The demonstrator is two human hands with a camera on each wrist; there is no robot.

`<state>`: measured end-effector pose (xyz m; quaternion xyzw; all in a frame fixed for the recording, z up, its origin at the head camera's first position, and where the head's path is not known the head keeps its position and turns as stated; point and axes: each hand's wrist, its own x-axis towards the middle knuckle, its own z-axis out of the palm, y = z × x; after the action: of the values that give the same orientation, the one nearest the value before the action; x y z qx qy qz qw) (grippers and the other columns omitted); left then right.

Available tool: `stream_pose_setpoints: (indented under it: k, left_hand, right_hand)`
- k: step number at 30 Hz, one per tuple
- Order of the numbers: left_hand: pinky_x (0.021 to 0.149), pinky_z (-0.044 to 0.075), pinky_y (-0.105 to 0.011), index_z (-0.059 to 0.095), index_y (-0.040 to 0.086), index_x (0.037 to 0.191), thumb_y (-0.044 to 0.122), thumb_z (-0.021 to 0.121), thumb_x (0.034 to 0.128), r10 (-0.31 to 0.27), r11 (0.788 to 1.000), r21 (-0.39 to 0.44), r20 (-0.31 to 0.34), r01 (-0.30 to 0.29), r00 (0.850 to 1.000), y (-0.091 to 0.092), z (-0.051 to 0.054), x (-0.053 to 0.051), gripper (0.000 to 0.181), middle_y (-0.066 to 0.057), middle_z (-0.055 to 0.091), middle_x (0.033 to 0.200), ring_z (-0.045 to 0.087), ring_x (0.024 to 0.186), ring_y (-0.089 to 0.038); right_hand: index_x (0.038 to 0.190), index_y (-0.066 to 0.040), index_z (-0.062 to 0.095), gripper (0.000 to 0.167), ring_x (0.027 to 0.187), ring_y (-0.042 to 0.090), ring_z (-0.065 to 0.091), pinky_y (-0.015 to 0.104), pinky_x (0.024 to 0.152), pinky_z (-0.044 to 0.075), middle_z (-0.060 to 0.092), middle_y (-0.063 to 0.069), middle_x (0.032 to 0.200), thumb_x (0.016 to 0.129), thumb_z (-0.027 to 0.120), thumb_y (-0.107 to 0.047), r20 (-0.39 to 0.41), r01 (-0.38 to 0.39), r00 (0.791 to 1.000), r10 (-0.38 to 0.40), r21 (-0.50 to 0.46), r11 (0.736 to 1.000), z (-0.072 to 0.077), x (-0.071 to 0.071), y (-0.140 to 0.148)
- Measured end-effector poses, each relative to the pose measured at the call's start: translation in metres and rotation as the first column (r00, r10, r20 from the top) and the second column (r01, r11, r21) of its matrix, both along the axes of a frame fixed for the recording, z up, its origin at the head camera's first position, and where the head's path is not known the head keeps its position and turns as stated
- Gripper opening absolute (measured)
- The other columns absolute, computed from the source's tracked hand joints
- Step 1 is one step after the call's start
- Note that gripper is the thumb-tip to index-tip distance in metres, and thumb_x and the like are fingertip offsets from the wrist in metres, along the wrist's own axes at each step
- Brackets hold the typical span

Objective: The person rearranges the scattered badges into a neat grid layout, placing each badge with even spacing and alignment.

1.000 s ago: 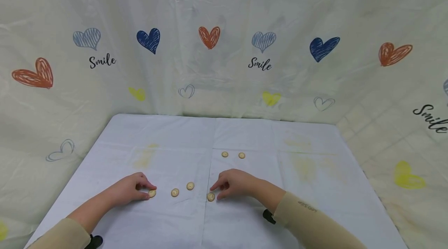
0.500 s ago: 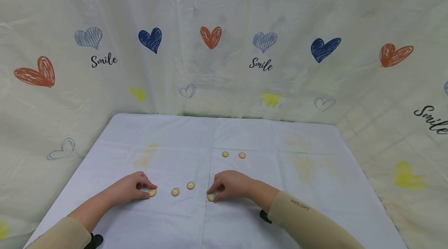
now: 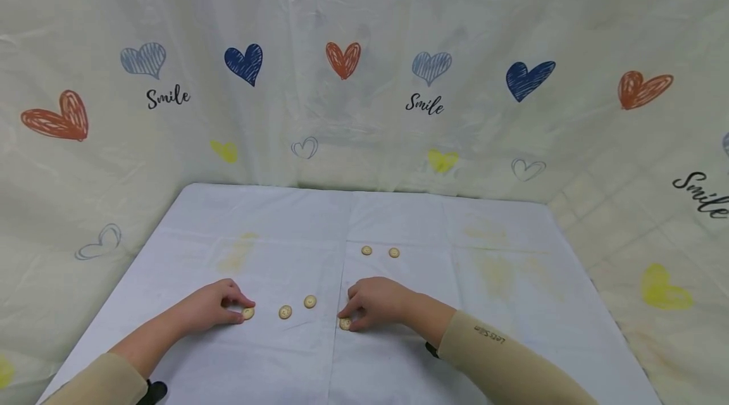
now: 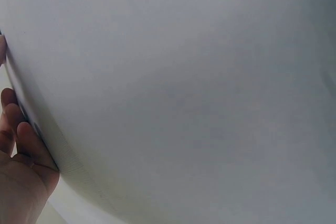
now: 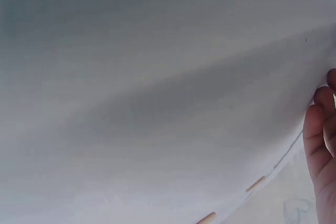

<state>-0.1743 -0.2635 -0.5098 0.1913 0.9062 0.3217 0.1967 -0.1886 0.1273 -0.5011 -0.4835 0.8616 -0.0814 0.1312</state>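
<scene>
Both hands touch round tan buttons lying on the white cloth. The left hand (image 3: 211, 308) pinches the leftmost button (image 3: 248, 313) between thumb and index finger. Thumb and index of the right hand (image 3: 378, 302) are on either side of another button (image 3: 344, 324), near the cloth's centre crease. Between the hands lie two more buttons, one (image 3: 285, 312) lower and one (image 3: 310, 301) slightly farther back. In the left wrist view the left hand (image 4: 23, 166) shows curled fingers; its button is hidden. The right wrist view shows part of the right hand (image 5: 321, 145), its button also hidden.
Farther back on the cloth-covered table (image 3: 273, 215), two buttons (image 3: 367, 250) (image 3: 394, 253) lie side by side. A pale curtain (image 3: 376, 0) printed with hearts hangs behind the table and along its sides.
The right hand's thumb and index finger have closed in on the button beside the crease, which has shifted slightly toward the near edge. The left hand has stayed at its button.
</scene>
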Motion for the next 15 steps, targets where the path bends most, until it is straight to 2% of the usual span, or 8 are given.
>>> stream_pose_setpoints:
  k: [3, 10, 15]
  left_hand:
    - [0.074, 0.045, -0.025, 0.078, 0.021, 0.105, 0.026, 0.082, 0.0810, 0.002, 1.000, -0.010, -0.001, -0.002, 1.000, 0.0006, -0.0001, 0.0000, 0.025, 0.007, 0.056, 0.095, 0.052, 0.086, -0.008]
    - [0.075, 0.045, -0.025, 0.078, 0.022, 0.105, 0.027, 0.083, 0.0807, 0.005, 1.000, -0.015, 0.006, -0.005, 1.000, 0.0004, -0.0015, -0.0004, 0.026, 0.006, 0.056, 0.096, 0.052, 0.087, -0.010]
    - [0.075, 0.045, -0.026, 0.078, 0.022, 0.105, 0.027, 0.082, 0.0809, 0.013, 1.000, -0.020, 0.006, -0.013, 1.000, 0.0004, -0.0013, 0.0002, 0.025, 0.007, 0.056, 0.096, 0.052, 0.087, -0.009]
  right_hand:
    - [0.116, -0.036, 0.074, 0.029, 0.065, -0.003, 0.040, 0.013, 0.059, 0.032, 0.050, -0.020, 0.077, 0.087, 0.076, -0.038, -0.042, -0.026, 0.999, 0.027, 0.035, 0.999, 0.0026, 0.0010, -0.0007]
    - [0.118, -0.038, 0.073, 0.029, 0.067, -0.001, 0.040, 0.015, 0.059, 0.032, 0.049, -0.020, 0.077, 0.089, 0.074, -0.040, -0.068, -0.027, 0.997, 0.034, 0.103, 0.994, 0.0048, 0.0018, -0.0021]
    - [0.115, -0.037, 0.075, 0.026, 0.068, -0.002, 0.041, 0.014, 0.059, 0.032, 0.051, -0.020, 0.077, 0.089, 0.074, -0.040, -0.109, -0.044, 0.992, 0.056, 0.105, 0.994, 0.0057, 0.0031, -0.0020]
